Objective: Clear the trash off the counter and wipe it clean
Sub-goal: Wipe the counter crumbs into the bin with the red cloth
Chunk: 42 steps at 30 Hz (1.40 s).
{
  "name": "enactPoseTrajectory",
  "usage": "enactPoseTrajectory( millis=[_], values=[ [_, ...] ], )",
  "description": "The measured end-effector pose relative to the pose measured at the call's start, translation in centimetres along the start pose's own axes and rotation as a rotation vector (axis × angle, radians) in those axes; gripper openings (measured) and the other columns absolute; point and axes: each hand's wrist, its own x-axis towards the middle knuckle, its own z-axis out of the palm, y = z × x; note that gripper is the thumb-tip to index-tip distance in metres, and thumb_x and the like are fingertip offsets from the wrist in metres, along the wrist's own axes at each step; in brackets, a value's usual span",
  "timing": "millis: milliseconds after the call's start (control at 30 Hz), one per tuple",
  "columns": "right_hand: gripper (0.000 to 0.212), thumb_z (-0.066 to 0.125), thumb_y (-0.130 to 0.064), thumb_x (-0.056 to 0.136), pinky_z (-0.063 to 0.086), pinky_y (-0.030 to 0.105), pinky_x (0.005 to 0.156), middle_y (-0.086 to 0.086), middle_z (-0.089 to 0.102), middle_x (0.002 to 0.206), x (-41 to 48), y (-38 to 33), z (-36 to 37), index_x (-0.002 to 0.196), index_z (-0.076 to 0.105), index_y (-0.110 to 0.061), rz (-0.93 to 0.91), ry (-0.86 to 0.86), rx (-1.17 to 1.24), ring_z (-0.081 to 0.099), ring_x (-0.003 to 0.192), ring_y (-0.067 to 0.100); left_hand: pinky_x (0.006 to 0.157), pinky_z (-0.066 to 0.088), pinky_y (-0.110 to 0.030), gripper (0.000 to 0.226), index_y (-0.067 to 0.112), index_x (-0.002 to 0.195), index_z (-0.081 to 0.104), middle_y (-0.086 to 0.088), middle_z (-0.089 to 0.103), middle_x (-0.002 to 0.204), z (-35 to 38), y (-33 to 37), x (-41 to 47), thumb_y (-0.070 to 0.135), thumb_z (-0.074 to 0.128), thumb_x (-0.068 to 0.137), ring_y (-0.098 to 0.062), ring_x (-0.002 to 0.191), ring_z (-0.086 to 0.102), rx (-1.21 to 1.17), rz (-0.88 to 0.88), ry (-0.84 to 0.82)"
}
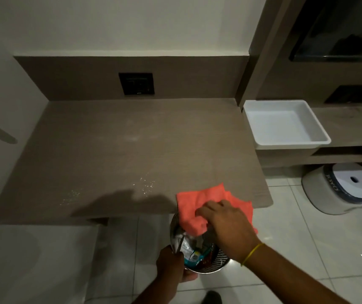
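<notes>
The person is standing at the front edge of the bench [131, 137], sweeping with an orange cloth [199, 207] bunched under the right hand [226, 220]; that grip is closed down on the cloth, which is hanging half over the edge. The left hand [173, 266] is wrapped tight around the rim of a metal bin [206, 266], holding it just below the edge, with wrappers [194, 255] already lying inside. Pale crumbs [145, 185] are lying near the front edge, left of the cloth, with a fainter scatter further left and a dusty smear mid-bench. To do this well, I'd judge the bin wants sliding left under those crumbs, pressed up against the edge, while the cloth is drawing them forward in flat, overlapping strokes rather than flicking.
</notes>
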Motion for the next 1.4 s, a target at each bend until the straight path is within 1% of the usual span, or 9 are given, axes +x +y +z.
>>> enactPoseTrajectory(
  millis=[133, 200, 300, 400, 633, 867, 1000, 1267, 1400],
  values=[
    [0.035, 0.051, -0.032, 0.090, 0.051, 0.027, 0.093, -0.013, 0.070, 0.121, -3.3, -2.0, -0.4, 0.123, 0.062, -0.038, -0.027, -0.073, 0.258, 0.066, 0.111, 0.013, 0.051, 0.066, -0.046, 0.014, 0.004, 0.108, 0.073, -0.029, 0.078, 0.101, -0.9, -0.1, -0.8, 0.015, 0.066, 0.105, -0.035, 0.055, 0.079, 0.018, 0.000, -0.011],
    [0.037, 0.057, -0.028, 0.088, 0.049, 0.022, 0.092, -0.013, 0.068, 0.120, -3.4, -2.3, -1.2, 0.124, 0.062, -0.036, -0.035, -0.086, 0.286, 0.066, 0.110, 0.011, 0.053, 0.067, -0.045, 0.013, 0.005, 0.112, 0.071, -0.028, 0.078, 0.104, -1.8, -0.2, -1.0, 0.015, 0.067, 0.104, -0.039, 0.062, 0.082, 0.005, -0.011, -0.037],
    [0.030, 0.061, -0.020, 0.081, 0.053, 0.032, 0.084, -0.009, 0.070, 0.104, -1.1, -2.8, -3.9, 0.109, 0.065, -0.032, -0.080, -0.110, 0.323, 0.067, 0.098, 0.016, 0.054, 0.067, -0.045, 0.015, 0.006, 0.116, 0.071, -0.029, 0.077, 0.110, -3.4, -0.1, -1.6, 0.014, 0.067, 0.104, -0.043, 0.068, 0.082, -0.008, -0.011, -0.045],
    [0.033, 0.054, -0.030, 0.079, 0.052, 0.037, 0.085, -0.003, 0.073, 0.103, 2.9, -4.1, -8.2, 0.109, 0.066, -0.026, -0.186, -0.063, 0.334, 0.067, 0.095, 0.018, 0.055, 0.067, -0.046, 0.019, 0.006, 0.119, 0.071, -0.029, 0.078, 0.110, -5.1, -0.1, -1.5, 0.007, 0.060, 0.104, -0.044, 0.071, 0.082, -0.017, -0.004, -0.033],
    [0.028, 0.058, -0.017, 0.072, 0.050, 0.039, 0.079, 0.012, 0.074, 0.100, 18.5, -7.4, -14.3, 0.100, 0.064, -0.015, -0.268, -0.013, 0.089, 0.067, 0.092, 0.036, 0.056, 0.067, -0.042, 0.024, 0.009, 0.127, 0.068, -0.027, 0.075, 0.120, -9.7, 1.0, -1.8, 0.006, 0.060, 0.105, -0.043, 0.084, 0.083, -0.065, 0.042, -0.019],
    [0.025, 0.061, -0.013, 0.087, 0.052, 0.043, 0.086, 0.021, 0.068, 0.115, 26.6, -10.1, -9.8, 0.111, 0.065, -0.015, -0.186, -0.002, -0.146, 0.065, 0.107, 0.042, 0.058, 0.068, -0.042, 0.025, 0.007, 0.128, 0.070, -0.027, 0.077, 0.119, -13.9, 1.8, -0.5, 0.008, 0.066, 0.104, -0.044, 0.093, 0.082, -0.149, 0.066, -0.009],
    [0.039, 0.061, -0.018, 0.091, 0.051, 0.044, 0.100, 0.020, 0.067, 0.131, 26.0, -10.6, -5.2, 0.129, 0.065, -0.019, -0.157, -0.046, -0.147, 0.064, 0.119, 0.042, 0.064, 0.070, -0.049, 0.026, 0.007, 0.129, 0.069, -0.028, 0.076, 0.123, -15.5, 2.2, 0.2, 0.010, 0.068, 0.103, -0.046, 0.096, 0.081, -0.207, 0.061, -0.010],
    [0.031, 0.060, -0.027, 0.085, 0.046, 0.037, 0.070, 0.005, 0.073, 0.113, 17.9, -14.0, -1.3, 0.116, 0.066, -0.023, -0.215, 0.094, -0.140, 0.072, 0.094, 0.036, 0.056, 0.067, -0.043, 0.032, 0.004, 0.131, 0.070, -0.031, 0.075, 0.121, -16.9, 2.3, 0.5, -0.003, 0.061, 0.100, -0.049, 0.095, 0.080, -0.245, 0.047, -0.018],
    [0.038, 0.066, -0.025, 0.082, 0.058, 0.042, 0.070, -0.003, 0.072, 0.116, 12.2, -15.6, 0.6, 0.121, 0.064, -0.030, -0.281, 0.064, -0.125, 0.074, 0.089, 0.031, 0.060, 0.068, -0.045, 0.034, 0.003, 0.131, 0.068, -0.032, 0.078, 0.113, -17.0, 1.9, 0.6, -0.005, 0.056, 0.101, -0.045, 0.082, 0.083, -0.236, 0.034, -0.023]
  ],
)
